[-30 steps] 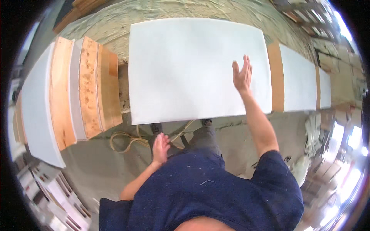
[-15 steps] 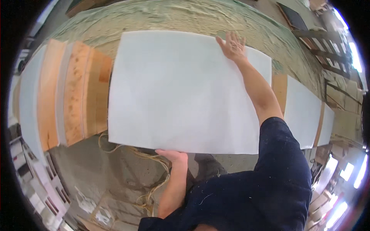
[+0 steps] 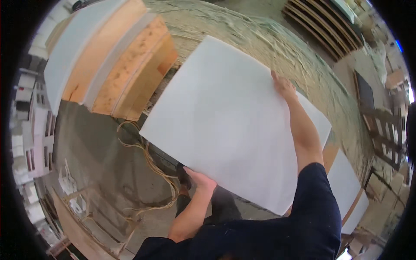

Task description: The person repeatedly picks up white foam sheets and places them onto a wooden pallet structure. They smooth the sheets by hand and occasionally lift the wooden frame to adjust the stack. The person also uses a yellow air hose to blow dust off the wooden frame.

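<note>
A large white rectangular panel [image 3: 229, 117] spans the middle of the view, turned at a slant. My left hand [image 3: 201, 178] grips its near edge from below, left of the middle; most of its fingers are hidden under the panel. Across the surface reaches my right arm, and my right hand [image 3: 285, 86] is closed over the far edge, fingertips out of sight behind it. What lies directly beneath the panel is mostly covered.
To the left stands a stack of wooden and white boards [image 3: 117, 65]. More white boards [image 3: 344, 184] are at right. A crumpled greenish sheet [image 3: 247, 28] lies beyond. A yellowish cord [image 3: 151, 162] trails on the floor near my foot. Stacked brown boards [image 3: 323, 26] sit at far right.
The whole view has swung round, so panel and stacks now appear slanted. My right hand, earlier flat with spread fingers, has closed over the far edge. The left hand stays at the near edge.
</note>
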The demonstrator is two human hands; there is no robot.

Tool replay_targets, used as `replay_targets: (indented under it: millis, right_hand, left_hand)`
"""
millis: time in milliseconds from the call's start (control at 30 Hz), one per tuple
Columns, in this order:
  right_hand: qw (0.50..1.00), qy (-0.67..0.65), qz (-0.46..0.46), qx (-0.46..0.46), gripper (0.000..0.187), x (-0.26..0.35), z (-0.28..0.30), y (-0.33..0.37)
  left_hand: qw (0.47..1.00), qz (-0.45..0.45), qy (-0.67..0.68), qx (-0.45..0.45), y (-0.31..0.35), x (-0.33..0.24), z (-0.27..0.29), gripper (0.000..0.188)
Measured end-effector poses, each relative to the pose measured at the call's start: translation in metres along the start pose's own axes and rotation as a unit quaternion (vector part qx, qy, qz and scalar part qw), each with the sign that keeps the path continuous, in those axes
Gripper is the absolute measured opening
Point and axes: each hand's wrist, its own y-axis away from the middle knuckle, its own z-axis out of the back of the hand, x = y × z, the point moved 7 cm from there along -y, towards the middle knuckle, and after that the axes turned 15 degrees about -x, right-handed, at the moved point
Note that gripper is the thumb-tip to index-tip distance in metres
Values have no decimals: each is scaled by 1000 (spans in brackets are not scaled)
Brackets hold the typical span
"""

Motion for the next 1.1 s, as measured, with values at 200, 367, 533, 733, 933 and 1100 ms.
replay_targets:
  millis: [200, 367, 533, 733, 933, 1100]
  right_hand:
    - [995, -6, 48, -89, 62, 25, 101, 67]
    - [958, 9, 89, -274, 56, -16, 228, 69]
    - [758, -384, 125, -512, 50, -25, 422, 150]
    - [562, -659, 51, -497, 49, 10, 449, 242]
    - [590, -706, -94, -379, 50, -19, 223, 306]
    - [588, -726, -307, -181, 50, -64, -6, 377]
  left_hand:
    - [994, 32, 58, 81, 51, -45, -4, 65]
    - [995, -31, 26, 89, 141, -124, -57, 60]
    - [910, -206, 13, 358, 196, -210, -165, 63]
    - [525, -700, -141, 463, 361, -266, -296, 53]
    - [389, -607, -358, 593, 406, -184, -275, 67]
    - [277, -550, -439, 654, 364, -91, -242, 60]
